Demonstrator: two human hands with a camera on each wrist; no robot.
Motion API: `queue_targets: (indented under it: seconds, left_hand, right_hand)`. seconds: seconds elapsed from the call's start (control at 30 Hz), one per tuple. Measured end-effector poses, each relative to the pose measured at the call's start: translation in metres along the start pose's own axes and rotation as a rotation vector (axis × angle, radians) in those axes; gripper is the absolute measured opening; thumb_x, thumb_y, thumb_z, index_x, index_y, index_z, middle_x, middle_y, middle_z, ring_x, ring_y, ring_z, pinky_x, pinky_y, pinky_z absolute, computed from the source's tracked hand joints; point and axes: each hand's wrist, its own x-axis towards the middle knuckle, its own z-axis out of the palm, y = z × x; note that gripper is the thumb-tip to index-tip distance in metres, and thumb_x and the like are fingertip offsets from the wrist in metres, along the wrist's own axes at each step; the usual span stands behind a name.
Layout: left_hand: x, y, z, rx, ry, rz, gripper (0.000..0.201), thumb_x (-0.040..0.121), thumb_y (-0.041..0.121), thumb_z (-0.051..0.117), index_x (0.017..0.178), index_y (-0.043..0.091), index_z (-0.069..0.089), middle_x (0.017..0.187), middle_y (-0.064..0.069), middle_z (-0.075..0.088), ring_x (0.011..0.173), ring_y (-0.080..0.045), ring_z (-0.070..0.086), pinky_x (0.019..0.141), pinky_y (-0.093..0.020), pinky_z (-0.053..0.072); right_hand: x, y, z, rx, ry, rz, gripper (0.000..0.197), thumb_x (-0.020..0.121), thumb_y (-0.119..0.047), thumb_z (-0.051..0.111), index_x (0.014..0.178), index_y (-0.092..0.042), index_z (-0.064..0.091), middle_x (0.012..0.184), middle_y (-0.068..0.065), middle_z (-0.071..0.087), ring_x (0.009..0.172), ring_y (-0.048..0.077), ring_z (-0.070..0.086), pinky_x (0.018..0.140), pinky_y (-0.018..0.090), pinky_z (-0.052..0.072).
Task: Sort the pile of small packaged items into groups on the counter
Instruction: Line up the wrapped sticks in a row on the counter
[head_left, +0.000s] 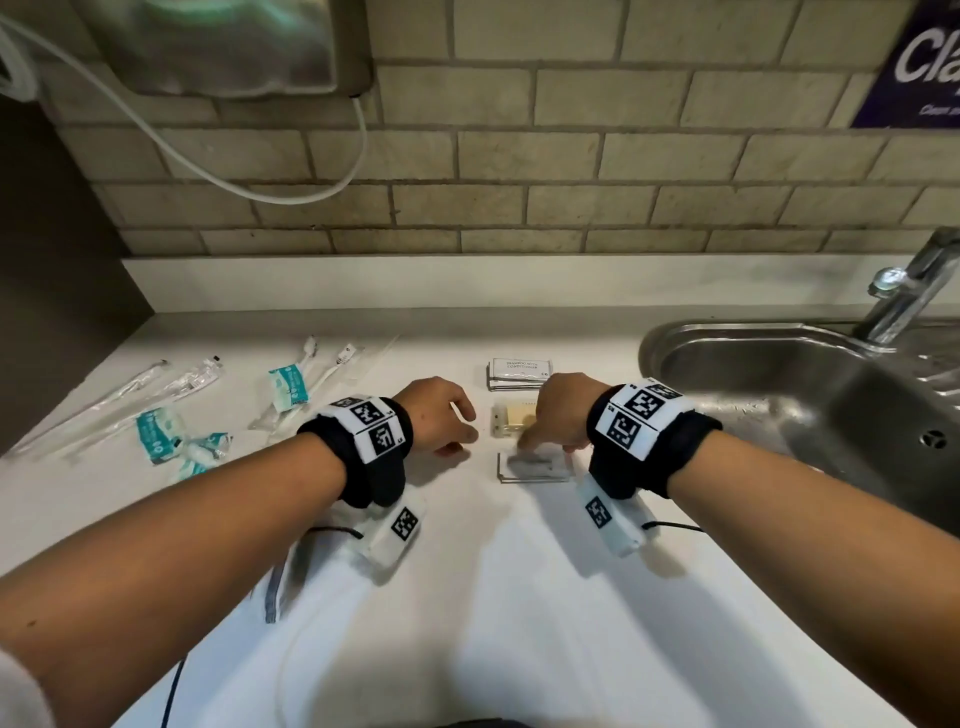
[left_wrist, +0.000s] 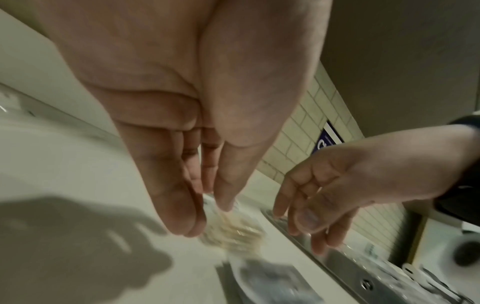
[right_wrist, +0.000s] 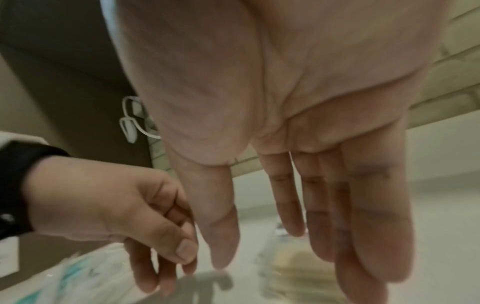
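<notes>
Hovering both hands over the middle column, fingers loose, holding nothing: left hand (head_left: 441, 415) beside the soap packet (head_left: 514, 418), right hand (head_left: 563, 415) fingertips reaching the blurry sachet (head_left: 535, 465), probably lining it up under the shampoo stack (head_left: 519, 374).

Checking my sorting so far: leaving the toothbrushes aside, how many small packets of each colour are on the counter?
teal packets: 3
beige-filled clear packet: 1
grey packet: 1
white shampoo sachets: 1 stack, the number in it cannot be told
Total: 5 single packets plus 1 stack
</notes>
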Motion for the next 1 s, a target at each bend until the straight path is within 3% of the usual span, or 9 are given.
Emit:
queue_targets:
  seconds: [0.1,0.27,0.4,0.5,0.6,0.67,0.7,0.87,1.0]
  left_hand:
    - [-0.007,-0.027,-0.042,-0.016,0.06,-0.047,0.012,0.085,0.017,0.07,0.096,0.013,0.065,0.078,-0.007,0.074,0.066,-0.02,0.072,0.061,-0.024,0.055]
    - [-0.016,-0.095,-0.118,0.189,0.175,-0.121,0.013,0.089,0.017,0.065,0.101,0.013,0.067,0.094,-0.007,0.069,0.088,-0.024,0.066,0.068,-0.021,0.045]
    - [-0.003,-0.149,-0.149,0.425,0.077,-0.164,0.042,0.093,0.018,0.057,0.135,0.023,0.054,0.136,-0.008,0.054,0.119,-0.025,0.055,0.093,-0.023,0.04]
    - [0.012,-0.178,-0.15,0.511,-0.002,-0.165,0.057,0.094,0.013,0.053,0.146,0.032,0.037,0.153,-0.014,0.03,0.131,-0.029,0.044,0.103,-0.025,0.036]
    - [0.024,-0.197,-0.146,0.549,-0.059,-0.128,0.072,0.092,0.0,0.05,0.15,0.035,0.026,0.161,-0.009,0.002,0.146,-0.03,0.022,0.117,-0.033,0.026]
    - [0.029,-0.2,-0.142,0.561,-0.097,-0.103,0.075,0.091,0.003,0.05,0.151,0.037,0.019,0.162,-0.006,-0.004,0.148,-0.03,0.016,0.117,-0.035,0.025]
    - [0.033,-0.206,-0.144,0.538,-0.092,-0.092,0.077,0.089,0.005,0.054,0.15,0.04,0.022,0.161,-0.006,-0.004,0.147,-0.029,0.02,0.116,-0.034,0.028]
    - [0.032,-0.209,-0.163,0.48,-0.034,0.056,0.063,0.071,0.012,0.078,0.127,0.024,0.053,0.134,-0.007,0.038,0.114,-0.03,0.053,0.098,-0.029,0.044]
    - [0.015,-0.217,-0.198,0.497,0.03,0.131,0.056,0.069,0.02,0.081,0.118,0.019,0.053,0.114,-0.007,0.049,0.097,-0.028,0.056,0.079,-0.028,0.046]
  right_hand:
    - [0.0,-0.035,-0.005,0.032,-0.014,-0.105,0.037,0.078,-0.042,0.072,0.061,-0.012,0.058,0.054,0.0,0.057,0.053,0.017,0.054,0.058,0.025,0.044]
    - [0.014,-0.102,0.002,-0.003,-0.131,-0.23,0.051,0.089,-0.04,0.063,0.121,0.0,0.063,0.098,0.014,0.072,0.076,0.021,0.058,0.064,0.028,0.044]
    - [0.039,-0.15,0.005,-0.039,-0.114,-0.296,0.056,0.096,-0.035,0.056,0.145,-0.013,0.041,0.144,0.006,0.05,0.118,0.022,0.053,0.095,0.03,0.041]
    - [0.069,-0.182,0.003,-0.035,-0.12,-0.298,0.056,0.098,-0.029,0.052,0.15,-0.018,0.033,0.153,0.003,0.039,0.136,0.025,0.043,0.107,0.031,0.037]
    - [0.107,-0.21,0.003,-0.016,-0.098,-0.291,0.052,0.1,-0.018,0.047,0.15,-0.019,0.033,0.142,0.005,0.049,0.114,0.026,0.055,0.08,0.009,0.047]
    - [0.129,-0.219,0.002,0.013,-0.096,-0.269,0.05,0.099,-0.012,0.044,0.148,-0.02,0.037,0.102,0.0,0.056,0.081,0.019,0.05,0.047,0.005,0.04]
    - [0.14,-0.227,0.003,0.011,-0.094,-0.246,0.05,0.099,-0.01,0.043,0.148,-0.02,0.038,0.087,-0.004,0.05,0.071,0.014,0.045,0.043,0.008,0.038]
    - [0.164,-0.251,0.003,-0.074,-0.086,-0.189,0.041,0.102,-0.018,0.044,0.143,-0.015,0.046,0.077,-0.01,0.038,0.057,-0.001,0.025,0.046,0.012,0.033]
    - [0.182,-0.27,0.012,-0.071,-0.115,-0.096,0.032,0.086,-0.041,0.067,0.11,-0.02,0.069,0.075,-0.005,0.057,0.064,0.012,0.056,0.058,0.018,0.049]
